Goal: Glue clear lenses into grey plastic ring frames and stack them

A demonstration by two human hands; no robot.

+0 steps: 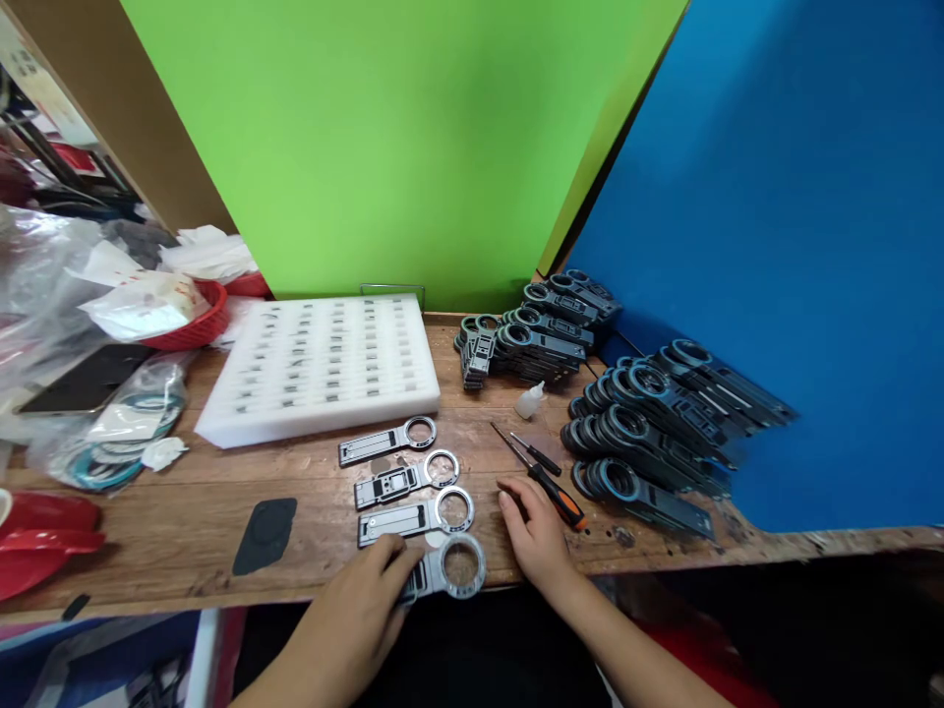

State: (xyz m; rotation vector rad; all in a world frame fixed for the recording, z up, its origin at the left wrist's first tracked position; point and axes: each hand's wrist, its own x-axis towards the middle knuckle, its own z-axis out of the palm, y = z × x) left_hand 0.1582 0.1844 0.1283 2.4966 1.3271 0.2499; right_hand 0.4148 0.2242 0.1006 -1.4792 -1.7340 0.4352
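Note:
My left hand (361, 615) is closed over the handle end of a grey flat part with a ring at one end (462, 565), at the table's front edge. Its fingers hide much of that part. Three similar ring-ended parts lie in a column just beyond: one nearest (398, 521), one in the middle (394, 485) and one farthest (376, 445). My right hand (537, 536) rests on the wood, thumb and fingers loosely bent and slightly apart, with nothing seen in them. Beside it lies an orange-and-black screwdriver (557, 497), with a smaller dark screwdriver (544, 458) behind.
Stacks of dark ring-ended parts (641, 423) fill the right side, with more stacks (542, 339) at the back. A white foam tray (324, 423) with rows of small pieces stands back left. Also around: a small white bottle (529, 400), red basket (203, 320), phone (88, 379), red cup (44, 541).

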